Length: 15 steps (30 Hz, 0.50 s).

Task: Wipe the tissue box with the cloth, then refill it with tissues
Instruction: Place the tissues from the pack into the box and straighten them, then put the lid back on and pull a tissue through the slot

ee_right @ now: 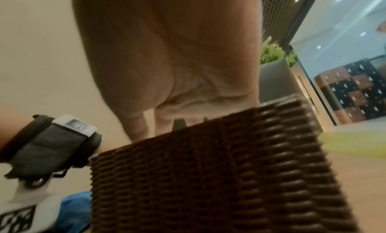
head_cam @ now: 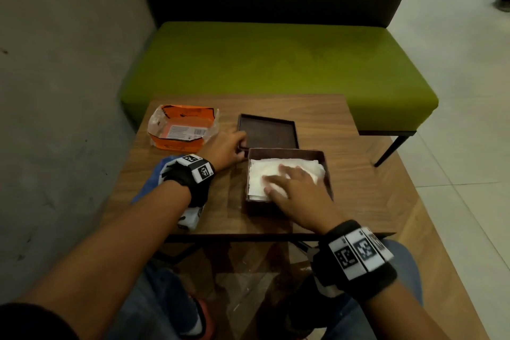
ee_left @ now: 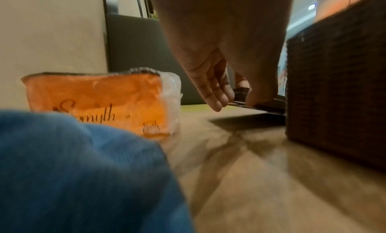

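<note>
The dark brown woven tissue box stands open on the wooden table, with a stack of white tissues inside. My right hand lies flat on the tissues, fingers straight, pressing them down; in the right wrist view its palm reaches over the box wall. The box's lid lies upside down just behind the box. My left hand pinches the lid's near left corner, and the left wrist view shows that hand holding the lid. The blue cloth lies under my left wrist.
An opened orange tissue packet sits at the table's far left, seen close in the left wrist view as the packet. A green bench stands behind the table, with a grey wall to the left. The table's near edge runs just before my knees.
</note>
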Each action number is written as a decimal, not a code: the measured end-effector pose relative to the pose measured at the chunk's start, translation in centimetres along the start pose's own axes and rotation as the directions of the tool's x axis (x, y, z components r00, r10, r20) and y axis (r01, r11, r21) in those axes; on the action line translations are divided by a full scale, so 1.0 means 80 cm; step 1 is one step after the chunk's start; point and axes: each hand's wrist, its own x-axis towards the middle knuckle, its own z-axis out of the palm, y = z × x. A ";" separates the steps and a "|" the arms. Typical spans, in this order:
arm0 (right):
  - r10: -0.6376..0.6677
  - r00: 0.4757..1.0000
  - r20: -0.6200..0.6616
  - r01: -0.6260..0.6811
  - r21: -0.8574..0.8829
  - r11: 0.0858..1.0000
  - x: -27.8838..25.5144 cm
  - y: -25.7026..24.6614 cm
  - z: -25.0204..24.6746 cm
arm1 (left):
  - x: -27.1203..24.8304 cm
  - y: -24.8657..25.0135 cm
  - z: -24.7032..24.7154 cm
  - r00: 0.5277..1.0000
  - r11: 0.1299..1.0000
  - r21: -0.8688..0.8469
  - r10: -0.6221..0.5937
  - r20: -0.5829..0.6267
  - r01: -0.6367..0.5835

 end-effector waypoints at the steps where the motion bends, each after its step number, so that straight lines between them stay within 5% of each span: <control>1: -0.023 0.984 -0.175 0.023 -0.002 1.000 -0.003 0.001 0.000 | 0.002 -0.003 -0.007 0.998 1.000 -0.010 0.016 -0.066 -0.016; 4: -0.064 0.858 -0.510 0.127 0.090 0.988 -0.006 0.006 -0.001 | 0.002 -0.002 -0.037 0.989 0.995 -0.094 0.013 -0.144 -0.027; 7: -0.052 0.838 -0.543 0.136 0.115 0.984 -0.001 0.012 -0.002 | -0.001 0.004 -0.068 0.939 0.983 -0.179 -0.027 -0.344 -0.038; 11: 0.072 0.796 -0.601 0.091 0.237 0.967 0.001 0.021 -0.001 | -0.024 0.018 -0.100 0.789 0.918 -0.376 -0.135 -0.599 -0.128; 13: 0.220 0.707 -0.672 0.072 0.378 0.923 -0.007 0.023 -0.007 | -0.039 0.030 -0.111 0.738 0.860 -0.476 -0.199 -0.645 -0.184; 15: 0.350 0.614 -0.708 0.117 0.519 0.846 -0.012 0.030 -0.013 | -0.052 0.042 -0.115 0.752 0.726 -0.655 -0.307 -0.583 -0.211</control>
